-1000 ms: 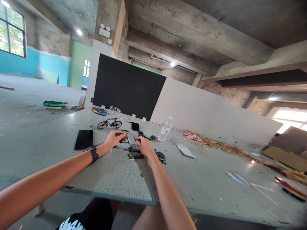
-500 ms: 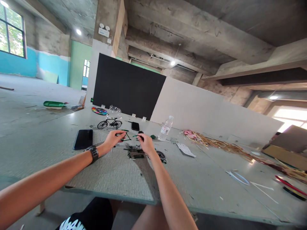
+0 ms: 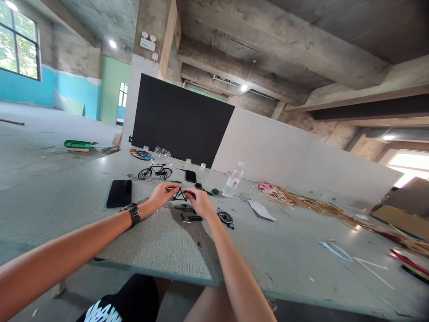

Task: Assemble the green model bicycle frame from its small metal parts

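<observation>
My left hand (image 3: pixel 164 193) pinches a small dark green model bicycle frame (image 3: pixel 181 195) above the table. Close against its right side, my right hand (image 3: pixel 198 200) has its fingers closed at the frame; any small part between them is too small to name. Beneath my hands lie small black parts (image 3: pixel 191 218), and a small spoked wheel (image 3: pixel 225 217) rests to their right. A black model bicycle (image 3: pixel 155 171) stands upright behind my left hand.
The table (image 3: pixel 161 250) also carries a large phone (image 3: pixel 119 193) at left, a smaller phone (image 3: pixel 191 176), a water bottle (image 3: pixel 233 180), a paint palette (image 3: pixel 140 154), a paper sheet (image 3: pixel 261 209) and brown strips (image 3: pixel 308 202) at right. A black panel (image 3: pixel 182 120) stands behind.
My right hand has moved left to the green frame, so the two hands are now close together. The view has shifted slightly.
</observation>
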